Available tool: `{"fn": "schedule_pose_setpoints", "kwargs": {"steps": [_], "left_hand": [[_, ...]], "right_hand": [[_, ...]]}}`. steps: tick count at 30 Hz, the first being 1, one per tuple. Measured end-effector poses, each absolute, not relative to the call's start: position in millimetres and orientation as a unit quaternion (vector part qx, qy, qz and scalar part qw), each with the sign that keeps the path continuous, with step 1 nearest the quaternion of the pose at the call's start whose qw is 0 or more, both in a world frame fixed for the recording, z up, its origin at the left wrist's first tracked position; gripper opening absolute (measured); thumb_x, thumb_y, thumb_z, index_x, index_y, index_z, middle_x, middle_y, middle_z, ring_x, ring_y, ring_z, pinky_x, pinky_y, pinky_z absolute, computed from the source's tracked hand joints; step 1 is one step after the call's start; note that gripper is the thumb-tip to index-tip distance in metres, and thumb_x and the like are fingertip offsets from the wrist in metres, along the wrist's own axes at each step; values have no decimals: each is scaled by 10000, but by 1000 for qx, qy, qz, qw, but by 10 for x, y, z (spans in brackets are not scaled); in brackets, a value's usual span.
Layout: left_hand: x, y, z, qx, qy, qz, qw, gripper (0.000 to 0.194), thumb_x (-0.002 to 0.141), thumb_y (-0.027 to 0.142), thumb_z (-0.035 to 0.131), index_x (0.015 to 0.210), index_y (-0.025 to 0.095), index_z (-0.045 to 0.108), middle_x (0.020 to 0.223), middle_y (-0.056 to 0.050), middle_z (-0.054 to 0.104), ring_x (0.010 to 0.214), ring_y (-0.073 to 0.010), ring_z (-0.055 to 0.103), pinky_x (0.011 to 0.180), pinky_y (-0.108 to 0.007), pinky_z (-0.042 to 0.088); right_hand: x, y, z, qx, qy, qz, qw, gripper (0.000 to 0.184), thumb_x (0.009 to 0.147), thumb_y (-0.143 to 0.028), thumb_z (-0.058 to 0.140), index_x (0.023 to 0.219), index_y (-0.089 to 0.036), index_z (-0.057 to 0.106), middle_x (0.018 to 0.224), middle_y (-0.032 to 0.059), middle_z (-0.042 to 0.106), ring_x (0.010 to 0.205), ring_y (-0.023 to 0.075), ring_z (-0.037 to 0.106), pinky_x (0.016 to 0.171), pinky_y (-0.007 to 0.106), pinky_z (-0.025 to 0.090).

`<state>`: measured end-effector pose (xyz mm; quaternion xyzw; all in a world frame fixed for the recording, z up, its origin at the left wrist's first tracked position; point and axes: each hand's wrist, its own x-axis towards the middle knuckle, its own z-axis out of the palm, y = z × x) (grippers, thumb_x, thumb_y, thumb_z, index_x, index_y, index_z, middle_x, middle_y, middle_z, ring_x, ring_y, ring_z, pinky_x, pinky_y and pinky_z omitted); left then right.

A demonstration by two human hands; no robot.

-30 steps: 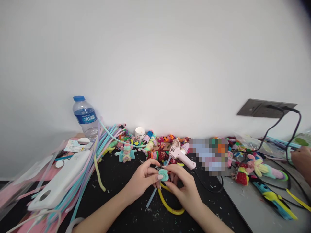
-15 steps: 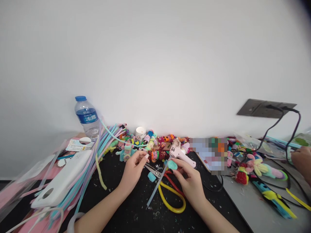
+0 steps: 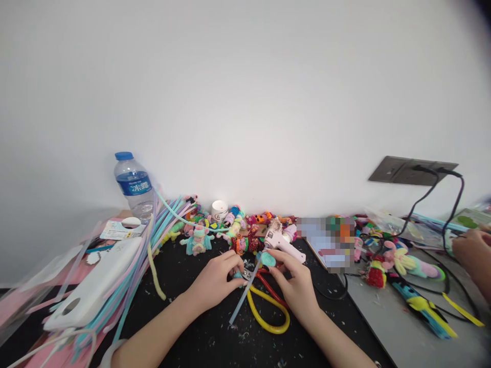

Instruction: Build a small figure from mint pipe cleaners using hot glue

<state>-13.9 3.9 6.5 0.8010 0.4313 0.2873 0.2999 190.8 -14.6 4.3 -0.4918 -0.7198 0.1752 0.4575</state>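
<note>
My left hand (image 3: 218, 277) reaches over the scissors' blades, its fingers closed on a small turquoise fuzzy piece (image 3: 237, 275), partly hidden by the fingertips. My right hand (image 3: 296, 283) pinches a round turquoise fuzzy disc (image 3: 268, 259) between thumb and fingers. Between the hands lie scissors with one yellow and one red handle (image 3: 273, 330), on the black mat (image 3: 207, 327). Just behind the disc rests a pale pink glue gun (image 3: 286, 246). A translucent glue stick (image 3: 242, 297) slants from it toward me, across the scissors.
Several fuzzy dolls (image 3: 198, 241) and a paper cup (image 3: 219, 210) line the wall. At left are pipe cleaners (image 3: 134, 286), a white power strip (image 3: 94, 283) and a water bottle (image 3: 134, 184). A phone (image 3: 326, 245) and cables lie right; another person's hand (image 3: 473, 253) is at far right.
My left hand has come down and toward the middle, closing on the small turquoise piece that lay by the scissors. My right hand still holds the disc, almost unmoved.
</note>
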Motion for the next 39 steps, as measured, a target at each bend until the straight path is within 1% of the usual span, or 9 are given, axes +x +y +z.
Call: {"fn": "schedule_pose_setpoints", "kwargs": {"steps": [4,8,13,16,21,24,26,33,39], "left_hand": [[-84,10,67,776,397,337,355,64,721,154,571,756,200,543,780,3,502,715,-148,503,635,-249,421],[-38,-7,48,696,395,396,450,207,697,134,592,881,208,535,896,-20,506,822,-161,540,678,-255,479],[-32,32,3,599,394,442,540,158,638,159,668,749,162,555,1084,-69,510,920,-196,566,781,-317,496],[-37,43,-15,573,389,451,563,159,639,173,682,740,157,560,1013,-74,595,948,-221,578,820,-347,480],[-47,20,-34,613,417,440,507,125,677,216,669,776,166,610,766,-31,629,771,-194,597,708,-303,483],[-60,12,-31,679,413,418,440,161,712,265,648,845,187,692,828,-56,634,732,-190,578,639,-280,464],[-65,11,-16,714,399,409,404,210,752,282,607,931,224,702,888,-59,628,765,-194,569,670,-289,456],[-40,-27,45,781,332,365,382,381,881,202,364,1212,268,539,962,-63,540,887,-187,517,818,-299,412],[-20,-28,4,728,377,373,434,335,801,217,519,1129,252,575,913,-46,606,857,-199,561,795,-310,438]], "right_hand": [[1917,-140,30,-485,-726,170,458,257,788,-170,551,1030,-195,632,1016,76,666,648,158,623,612,274,529],[1917,-133,23,-480,-736,172,446,246,783,-182,569,1018,-193,640,1014,81,667,695,174,636,634,284,533],[1880,-155,35,-462,-754,179,431,244,752,-169,603,990,-196,651,965,73,681,665,166,632,560,260,527],[1861,-170,54,-462,-758,179,424,241,734,-159,613,969,-191,656,946,75,685,647,163,630,520,247,517],[1839,-181,86,-467,-758,186,416,222,724,-157,606,940,-183,648,940,79,688,648,163,633,485,234,498],[1830,-186,89,-468,-759,191,410,205,725,-163,603,925,-187,637,931,70,690,636,156,628,475,229,493],[1830,-188,82,-474,-759,189,404,204,722,-162,608,924,-188,632,919,66,691,626,153,620,478,231,492],[1848,-182,26,-479,-772,184,374,234,717,-130,633,944,-185,624,860,47,682,623,156,600,540,255,498],[1857,-188,3,-456,-791,161,374,208,742,-165,631,947,-197,619,872,54,679,667,167,619,567,265,511]]}}
